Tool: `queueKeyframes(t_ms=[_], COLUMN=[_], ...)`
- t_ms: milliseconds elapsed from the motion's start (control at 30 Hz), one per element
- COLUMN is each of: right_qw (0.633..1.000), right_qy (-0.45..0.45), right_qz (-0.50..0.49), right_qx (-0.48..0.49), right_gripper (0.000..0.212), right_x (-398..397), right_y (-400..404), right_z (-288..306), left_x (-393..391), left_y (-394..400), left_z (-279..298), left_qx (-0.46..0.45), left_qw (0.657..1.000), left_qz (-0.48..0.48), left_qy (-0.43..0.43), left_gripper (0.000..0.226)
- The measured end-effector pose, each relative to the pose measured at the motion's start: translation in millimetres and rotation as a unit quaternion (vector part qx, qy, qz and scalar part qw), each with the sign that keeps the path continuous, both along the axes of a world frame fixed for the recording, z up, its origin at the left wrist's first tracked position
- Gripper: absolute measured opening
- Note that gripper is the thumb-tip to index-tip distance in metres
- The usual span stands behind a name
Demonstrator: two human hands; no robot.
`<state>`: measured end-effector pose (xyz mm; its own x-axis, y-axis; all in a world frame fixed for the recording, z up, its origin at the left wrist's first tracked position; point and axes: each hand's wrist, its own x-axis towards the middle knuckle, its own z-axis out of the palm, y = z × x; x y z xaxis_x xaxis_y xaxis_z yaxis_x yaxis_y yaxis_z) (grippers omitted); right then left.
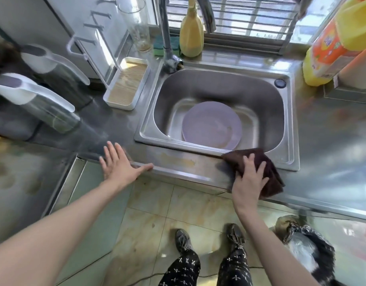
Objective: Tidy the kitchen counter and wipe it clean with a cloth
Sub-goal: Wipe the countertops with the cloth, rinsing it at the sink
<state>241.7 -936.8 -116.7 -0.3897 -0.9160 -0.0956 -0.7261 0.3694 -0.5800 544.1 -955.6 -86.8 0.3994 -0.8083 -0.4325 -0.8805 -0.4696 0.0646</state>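
Head view shows the steel counter [332,141] across the whole middle of the frame, with the sink [289,87] set into it at the centre. Inside the sink, at the bottom, lies a purple plate [212,124]. At the upper right stands a big orange and yellow bottle [322,52], and at the left edge two jugs [37,100] with white lids. A white tray [127,83] sits at the upper left of the sink, a yellow bottle [191,34] stands behind the tap at the top centre, and a green sponge [157,46] lies just beside it.

The brown cloth [239,159], folded, lies on the front strip of the counter, at the lower right corner of the sink. The right hand [249,178] presses on it with spread, nearly straight fingers; it does not curl around it. The left hand [118,164] rests flat on the counter edge at the lower left of the sink, fingers spread and holding nothing.

I judge the wiping is under way and not finished. A yellowish stain [178,159] shows on the front strip between the two hands. The tidying also seems only partly done, because the plate is in the sink and several things stand around it.
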Motion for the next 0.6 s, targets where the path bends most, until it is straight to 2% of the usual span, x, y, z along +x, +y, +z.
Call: queueKeyframes(t_ms=[100,200,267,333,400,500,533,600], right_qw=[0.991,0.942,0.922,0.926,0.952,0.981,0.983,0.976], right_qy=[0.051,0.135,0.157,0.186,0.196,0.147,0.144,0.148], right_qz=[0.123,0.305,0.353,0.329,0.235,0.098,0.093,0.151], right_qx=[-0.001,-0.022,-0.028,-0.012,0.027,0.079,0.071,0.049], right_gripper=[0.065,0.069,0.068,0.069,0.071,0.076,0.076,0.074], right_x=[48.1,83.7,73.7,43.8,10.5,2.4,12.6,43.4], right_y=[6.4,15.1,8.8,7.7,11.6,9.8,6.6,-2.1], right_z=[-5.6,-6.8,-4.1,-6.0,-5.9,-5.1,-3.5,-5.4], left_x=[5.1,5.9,6.5,6.9,6.8,8.0,8.3,8.7], left_y=[-1.2,-0.4,-0.5,-1.4,-1.1,-0.6,-0.1,0.8], left_z=[-7.9,-9.6,-9.9,-9.1,-10.0,-12.7,-13.9,-16.8], left_qx=[0.026,0.025,0.022,0.022,0.024,0.020,0.016,0.004], left_qw=[0.999,0.999,0.999,0.999,0.999,0.999,0.999,0.999], left_qz=[-0.001,-0.002,-0.003,-0.007,-0.008,-0.010,-0.011,-0.015], left_qy=[0.026,0.024,0.023,0.027,0.030,0.033,0.035,0.035], left_gripper=[0.139,0.140,0.140,0.139,0.138,0.136,0.135,0.134])
